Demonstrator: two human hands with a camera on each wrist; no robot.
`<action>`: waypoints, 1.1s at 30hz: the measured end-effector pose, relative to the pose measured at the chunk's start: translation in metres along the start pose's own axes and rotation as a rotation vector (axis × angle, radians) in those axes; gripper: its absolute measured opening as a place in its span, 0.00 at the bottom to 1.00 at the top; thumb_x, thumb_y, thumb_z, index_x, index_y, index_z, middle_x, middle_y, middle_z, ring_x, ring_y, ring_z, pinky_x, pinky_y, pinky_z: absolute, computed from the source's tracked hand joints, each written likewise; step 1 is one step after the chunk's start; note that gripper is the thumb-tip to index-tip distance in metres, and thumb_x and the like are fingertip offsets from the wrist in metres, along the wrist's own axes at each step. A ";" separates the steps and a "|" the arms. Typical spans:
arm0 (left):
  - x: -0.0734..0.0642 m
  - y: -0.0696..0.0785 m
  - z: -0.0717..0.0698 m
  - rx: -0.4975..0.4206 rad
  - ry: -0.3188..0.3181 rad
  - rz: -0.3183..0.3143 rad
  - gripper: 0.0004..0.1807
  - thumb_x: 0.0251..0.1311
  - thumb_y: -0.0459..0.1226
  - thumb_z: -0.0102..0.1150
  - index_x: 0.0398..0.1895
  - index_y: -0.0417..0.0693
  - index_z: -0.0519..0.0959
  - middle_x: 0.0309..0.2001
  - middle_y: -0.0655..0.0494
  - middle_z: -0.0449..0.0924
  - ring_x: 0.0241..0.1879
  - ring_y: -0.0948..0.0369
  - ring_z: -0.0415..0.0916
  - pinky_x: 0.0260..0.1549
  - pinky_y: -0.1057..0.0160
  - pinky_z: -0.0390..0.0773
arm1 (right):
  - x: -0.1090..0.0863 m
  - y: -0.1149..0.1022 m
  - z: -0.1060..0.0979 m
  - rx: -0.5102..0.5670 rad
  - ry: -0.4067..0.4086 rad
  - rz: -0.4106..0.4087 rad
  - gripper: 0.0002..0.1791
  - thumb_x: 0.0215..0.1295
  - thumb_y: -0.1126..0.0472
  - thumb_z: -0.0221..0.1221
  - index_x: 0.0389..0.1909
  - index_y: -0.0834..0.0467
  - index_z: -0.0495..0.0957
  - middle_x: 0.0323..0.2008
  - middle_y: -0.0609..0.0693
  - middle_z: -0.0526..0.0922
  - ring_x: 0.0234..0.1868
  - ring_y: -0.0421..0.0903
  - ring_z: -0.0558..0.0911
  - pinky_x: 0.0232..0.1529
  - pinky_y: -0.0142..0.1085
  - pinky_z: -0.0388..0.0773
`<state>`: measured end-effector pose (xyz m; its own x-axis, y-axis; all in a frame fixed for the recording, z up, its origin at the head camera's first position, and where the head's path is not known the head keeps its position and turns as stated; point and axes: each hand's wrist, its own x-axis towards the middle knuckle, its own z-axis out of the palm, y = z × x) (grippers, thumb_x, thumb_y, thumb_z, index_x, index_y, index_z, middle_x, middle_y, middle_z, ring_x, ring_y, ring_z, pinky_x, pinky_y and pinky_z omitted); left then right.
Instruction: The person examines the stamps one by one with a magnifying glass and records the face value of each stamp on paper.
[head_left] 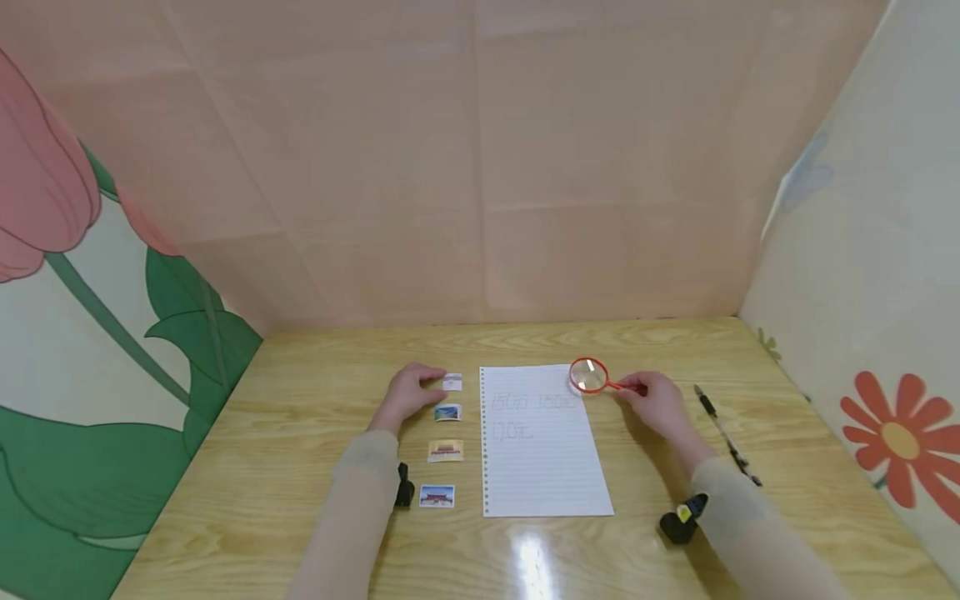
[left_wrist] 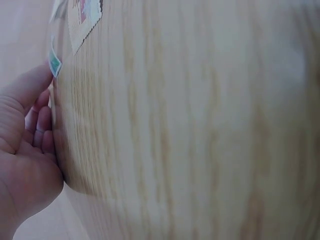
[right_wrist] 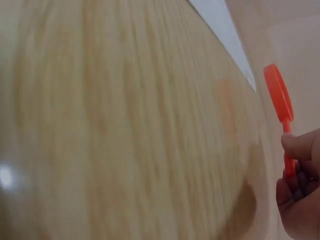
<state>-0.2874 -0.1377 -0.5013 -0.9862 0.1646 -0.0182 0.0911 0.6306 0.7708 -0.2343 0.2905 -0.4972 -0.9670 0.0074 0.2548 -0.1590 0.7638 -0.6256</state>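
My right hand [head_left: 654, 402] grips the red handle of a magnifying glass [head_left: 588, 376]. Its lens is over the top right corner of a lined sheet of paper [head_left: 547, 467], and the right wrist view shows the red rim [right_wrist: 278, 92] raised off the table. Around the left edge of a pale stamp [head_left: 452, 382] at the top of a column, my left hand [head_left: 408, 392] has its forefinger and thumb spread. Just below lies a blue-green stamp [head_left: 447, 412], close to the thumb. Whether the fingertips touch the pale stamp is too small to tell.
Further down the column lie a yellowish stamp [head_left: 446, 451] and a blue-edged stamp [head_left: 437, 496]. Faint handwriting fills the sheet's top lines. To the right of my right hand is a pen [head_left: 722, 433]. A wall stands behind the wooden table [head_left: 300, 433].
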 end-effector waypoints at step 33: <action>0.001 -0.004 0.000 -0.005 0.002 0.024 0.22 0.56 0.36 0.72 0.55 0.47 0.83 0.58 0.46 0.76 0.60 0.48 0.70 0.66 0.49 0.65 | -0.010 0.041 -0.022 -0.026 0.004 0.089 0.06 0.63 0.66 0.63 0.36 0.66 0.83 0.30 0.54 0.83 0.31 0.47 0.75 0.35 0.39 0.70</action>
<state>-0.2886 -0.1395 -0.5042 -0.9841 0.1777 0.0016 0.1137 0.6228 0.7741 -0.2265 0.3358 -0.5088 -0.9762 0.0790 0.2021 -0.0668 0.7767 -0.6263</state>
